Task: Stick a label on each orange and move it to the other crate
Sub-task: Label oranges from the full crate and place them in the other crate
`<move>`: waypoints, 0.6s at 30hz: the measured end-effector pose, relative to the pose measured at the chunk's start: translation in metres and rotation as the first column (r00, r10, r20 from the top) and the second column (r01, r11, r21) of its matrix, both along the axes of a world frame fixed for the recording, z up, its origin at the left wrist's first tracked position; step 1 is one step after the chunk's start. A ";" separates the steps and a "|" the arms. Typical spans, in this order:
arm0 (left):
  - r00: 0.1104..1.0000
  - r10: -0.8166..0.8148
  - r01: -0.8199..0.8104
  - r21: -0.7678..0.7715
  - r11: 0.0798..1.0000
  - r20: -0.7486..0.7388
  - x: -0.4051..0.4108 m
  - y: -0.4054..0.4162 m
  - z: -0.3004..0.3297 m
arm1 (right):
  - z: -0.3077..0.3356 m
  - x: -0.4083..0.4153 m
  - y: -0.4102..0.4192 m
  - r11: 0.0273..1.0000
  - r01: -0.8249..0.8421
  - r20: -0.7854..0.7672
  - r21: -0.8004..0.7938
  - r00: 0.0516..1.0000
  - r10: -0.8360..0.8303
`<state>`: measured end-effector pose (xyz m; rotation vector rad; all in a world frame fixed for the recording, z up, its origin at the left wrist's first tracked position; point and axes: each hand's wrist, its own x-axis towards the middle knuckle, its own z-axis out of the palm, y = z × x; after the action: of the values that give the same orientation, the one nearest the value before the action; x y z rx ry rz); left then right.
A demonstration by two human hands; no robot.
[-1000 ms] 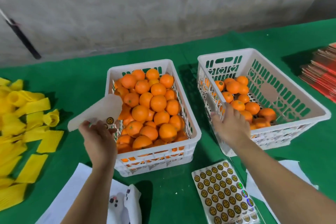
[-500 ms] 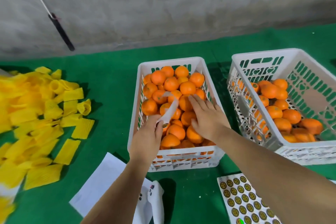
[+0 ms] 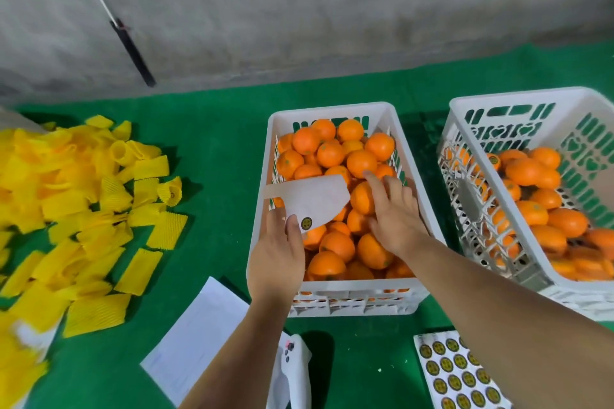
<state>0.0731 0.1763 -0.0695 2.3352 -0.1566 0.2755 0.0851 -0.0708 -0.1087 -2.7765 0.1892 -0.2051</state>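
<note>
A white crate (image 3: 334, 109) in the middle is full of oranges (image 3: 332, 154). Over its left side my left hand (image 3: 277, 251) pinches a white backing sheet (image 3: 312, 201) that carries one round label (image 3: 306, 223) near my thumb. My right hand (image 3: 393, 212) reaches into the same crate, its fingers curled over an orange (image 3: 362, 197) in the pile. To the right stands a second white crate (image 3: 518, 96), partly filled with oranges (image 3: 531, 173), one of which shows a label.
A sheet of round labels (image 3: 455, 372) lies at the bottom right on the green cloth (image 3: 216, 129). White papers (image 3: 196, 335) lie near my left forearm. Several yellow foam sleeves (image 3: 83, 209) are heaped at the left. A grey wall rises behind.
My right hand moved from the right crate into the middle crate and closed over an orange. My left hand brought the backing sheet over that crate. The view shifted left.
</note>
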 end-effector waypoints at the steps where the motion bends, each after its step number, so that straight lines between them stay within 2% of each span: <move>1: 1.000 0.023 -0.023 -0.010 1.000 0.000 0.000 0.000 0.000 | 0.000 -0.001 0.000 1.000 0.009 0.001 -0.022 1.000 -0.009; 4: 0.997 0.069 -0.069 -0.023 0.997 -0.019 0.003 0.002 -0.002 | 0.008 -0.005 0.004 0.997 0.050 -0.014 0.067 0.999 -0.049; 6: 0.998 0.063 -0.063 -0.015 0.998 -0.025 0.004 0.002 -0.002 | 0.019 -0.010 0.006 0.953 0.108 -0.008 0.284 0.994 -0.110; 8: 0.998 0.057 -0.057 -0.033 0.998 -0.027 0.004 0.003 -0.002 | 0.029 -0.025 0.010 0.831 0.121 0.018 0.543 0.988 -0.156; 10: 0.998 0.054 -0.055 -0.048 0.997 -0.028 0.006 0.003 -0.002 | 0.036 -0.053 0.017 0.705 0.114 0.051 0.700 0.977 -0.209; 11: 0.998 0.054 -0.056 -0.046 0.997 -0.032 0.006 0.003 -0.002 | 0.038 -0.069 0.023 0.693 0.097 0.081 0.714 0.972 -0.219; 14: 0.997 0.058 -0.060 -0.037 0.998 -0.054 0.006 0.003 0.000 | 0.045 -0.096 0.033 0.778 -0.003 0.142 0.628 0.984 -0.110; 18: 0.998 0.027 -0.030 -0.056 0.998 -0.059 0.003 0.002 0.005 | 0.053 -0.088 0.026 0.744 0.010 0.031 0.668 0.999 -0.042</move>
<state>0.0760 0.1788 -0.0648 2.2874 -0.0857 0.2227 -0.0025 -0.0449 -0.0553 -2.0421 0.2353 -0.1629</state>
